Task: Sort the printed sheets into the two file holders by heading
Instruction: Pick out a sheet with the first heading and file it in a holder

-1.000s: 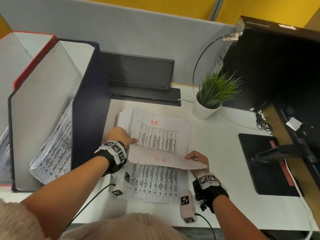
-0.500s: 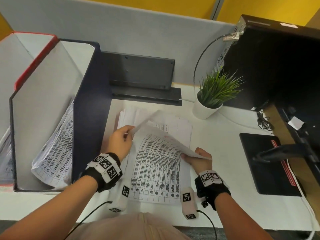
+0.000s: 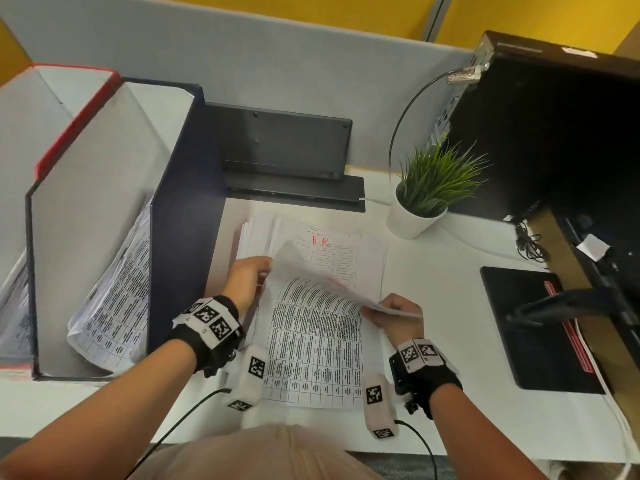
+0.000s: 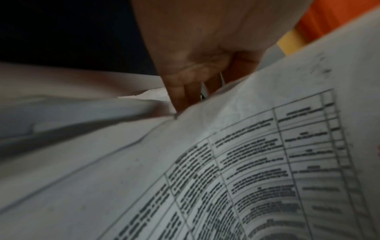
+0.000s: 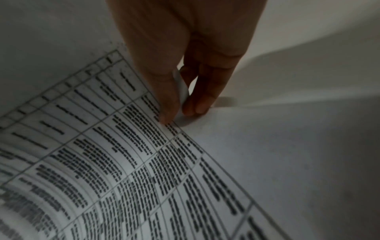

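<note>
A pile of printed sheets (image 3: 367,258) lies mid-desk, and its top page shows a red "HR" heading (image 3: 321,241). Both hands hold one printed sheet (image 3: 313,344) above the pile, its upper part curled over toward me. My left hand (image 3: 265,270) pinches its upper left edge, seen close in the left wrist view (image 4: 185,97). My right hand (image 3: 373,308) pinches the right edge between thumb and fingers (image 5: 195,107). The navy file holder (image 3: 183,209) stands left of the pile with sheets (image 3: 114,303) leaning inside. The red file holder (image 3: 69,129) stands beyond it.
A potted plant (image 3: 426,195) stands right of the pile. A black monitor (image 3: 554,133) and its flat base (image 3: 533,327) fill the right side. A black device (image 3: 284,147) sits against the grey partition. Wrist cables trail over the desk's front edge.
The held sheet has risen off the pile and its top has curled over toward me, uncovering the "HR" page beneath. Both hands have drawn slightly nearer to me.
</note>
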`<control>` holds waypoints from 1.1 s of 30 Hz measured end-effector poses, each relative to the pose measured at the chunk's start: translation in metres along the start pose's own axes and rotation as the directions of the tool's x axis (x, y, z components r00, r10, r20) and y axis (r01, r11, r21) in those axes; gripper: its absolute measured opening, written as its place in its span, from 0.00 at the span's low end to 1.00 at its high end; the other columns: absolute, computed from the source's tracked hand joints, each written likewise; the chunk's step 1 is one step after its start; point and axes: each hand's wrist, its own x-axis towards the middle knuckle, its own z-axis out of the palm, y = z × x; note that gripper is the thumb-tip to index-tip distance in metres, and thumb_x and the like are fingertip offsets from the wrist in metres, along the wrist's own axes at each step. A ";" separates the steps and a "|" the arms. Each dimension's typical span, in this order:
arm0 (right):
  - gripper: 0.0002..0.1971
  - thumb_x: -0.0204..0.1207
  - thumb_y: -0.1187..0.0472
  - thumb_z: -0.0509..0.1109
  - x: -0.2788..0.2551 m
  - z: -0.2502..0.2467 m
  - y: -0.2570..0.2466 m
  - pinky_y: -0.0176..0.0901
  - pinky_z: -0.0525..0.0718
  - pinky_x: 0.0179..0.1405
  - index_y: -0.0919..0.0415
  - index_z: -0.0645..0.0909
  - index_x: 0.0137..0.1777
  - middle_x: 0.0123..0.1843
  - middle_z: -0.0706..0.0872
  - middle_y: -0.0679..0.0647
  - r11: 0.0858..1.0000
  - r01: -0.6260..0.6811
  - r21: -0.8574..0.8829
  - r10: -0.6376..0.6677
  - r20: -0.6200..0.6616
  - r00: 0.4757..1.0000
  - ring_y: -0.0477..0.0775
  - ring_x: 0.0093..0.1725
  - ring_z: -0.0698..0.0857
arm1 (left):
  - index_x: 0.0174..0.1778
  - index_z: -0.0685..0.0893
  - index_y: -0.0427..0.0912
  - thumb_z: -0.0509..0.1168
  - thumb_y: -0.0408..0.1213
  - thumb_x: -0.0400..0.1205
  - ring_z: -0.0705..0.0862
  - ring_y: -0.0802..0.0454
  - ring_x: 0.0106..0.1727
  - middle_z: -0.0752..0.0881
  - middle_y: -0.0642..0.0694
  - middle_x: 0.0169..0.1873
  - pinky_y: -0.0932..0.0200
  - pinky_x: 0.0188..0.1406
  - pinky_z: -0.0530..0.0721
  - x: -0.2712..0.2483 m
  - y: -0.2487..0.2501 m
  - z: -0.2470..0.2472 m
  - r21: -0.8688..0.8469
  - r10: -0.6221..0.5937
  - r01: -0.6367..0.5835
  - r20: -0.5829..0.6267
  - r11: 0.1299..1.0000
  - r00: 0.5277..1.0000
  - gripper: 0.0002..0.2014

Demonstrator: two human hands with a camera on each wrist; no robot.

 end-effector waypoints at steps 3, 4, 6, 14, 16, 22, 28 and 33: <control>0.19 0.61 0.83 0.65 -0.005 0.001 0.005 0.32 0.70 0.22 0.62 0.74 0.16 0.20 0.73 0.50 0.961 -0.063 0.269 0.069 -0.015 0.997 0.38 0.20 0.71 | 0.42 0.85 0.32 0.56 0.31 0.78 0.77 0.49 0.30 0.83 0.40 0.34 0.63 0.24 0.73 0.013 0.000 -0.001 0.015 -0.103 0.106 -0.136 0.994 0.985 0.12; 0.22 0.60 0.81 0.63 -0.004 0.001 0.007 0.29 0.69 0.20 0.59 0.72 0.12 0.17 0.71 0.48 0.926 -0.128 0.354 0.139 -0.004 0.990 0.40 0.18 0.70 | 0.39 0.83 0.34 0.58 0.31 0.79 0.75 0.50 0.27 0.81 0.40 0.31 0.63 0.24 0.73 0.019 0.000 -0.002 0.079 -0.125 0.140 -0.172 0.987 0.977 0.10; 0.27 0.62 0.83 0.58 -0.001 0.001 0.008 0.26 0.70 0.15 0.57 0.69 0.08 0.14 0.70 0.45 0.850 -0.234 0.472 0.258 0.013 0.966 0.44 0.16 0.70 | 0.34 0.81 0.36 0.66 0.36 0.79 0.77 0.48 0.26 0.81 0.40 0.29 0.60 0.31 0.79 0.027 -0.001 -0.004 0.322 -0.138 0.192 -0.183 0.927 0.973 0.09; 0.17 0.66 0.87 0.59 -0.008 0.004 0.004 0.24 0.72 0.18 0.65 0.75 0.29 0.28 0.74 0.56 0.905 -0.163 0.394 0.183 -0.014 0.983 0.38 0.20 0.76 | 0.43 0.87 0.31 0.73 0.43 0.75 0.85 0.44 0.39 0.88 0.39 0.42 0.60 0.33 0.80 0.026 0.007 0.002 0.782 -0.074 0.191 -0.183 0.593 0.980 0.15; 0.17 0.67 0.86 0.59 -0.008 0.005 0.004 0.25 0.73 0.18 0.64 0.75 0.30 0.30 0.74 0.57 0.910 -0.159 0.384 0.181 -0.023 0.983 0.38 0.20 0.76 | 0.49 0.87 0.30 0.70 0.37 0.78 0.86 0.42 0.46 0.88 0.37 0.48 0.60 0.39 0.80 0.026 0.007 0.002 0.771 -0.071 0.197 -0.195 0.606 0.978 0.12; 0.09 0.68 0.79 0.72 -0.005 0.005 0.007 0.20 0.77 0.31 0.66 0.83 0.34 0.38 0.82 0.57 0.993 -0.054 0.101 0.061 -0.065 0.996 0.53 0.39 0.79 | 0.46 0.89 0.33 0.65 0.28 0.79 0.83 0.44 0.42 0.87 0.38 0.43 0.61 0.40 0.78 0.018 0.004 0.001 0.771 0.011 0.110 -0.150 0.627 0.989 0.07; 0.21 0.65 0.81 0.73 -0.001 0.002 0.009 0.26 0.73 0.25 0.59 0.72 0.21 0.26 0.78 0.54 0.997 0.044 0.068 -0.037 -0.100 0.994 0.48 0.29 0.77 | 0.52 0.88 0.40 0.62 0.26 0.81 0.82 0.54 0.43 0.85 0.49 0.45 0.65 0.44 0.79 0.006 -0.003 -0.001 0.487 0.315 -0.227 -0.105 0.843 0.943 0.11; 0.24 0.61 0.78 0.78 0.001 0.001 0.001 0.22 0.66 0.18 0.59 0.66 0.22 0.19 0.73 0.41 0.996 0.069 0.056 -0.062 -0.111 0.992 0.42 0.24 0.70 | 0.41 0.83 0.38 0.57 0.22 0.82 0.79 0.53 0.35 0.85 0.44 0.39 0.60 0.38 0.76 -0.005 0.001 0.003 0.217 0.273 -0.242 -0.128 0.946 0.953 0.12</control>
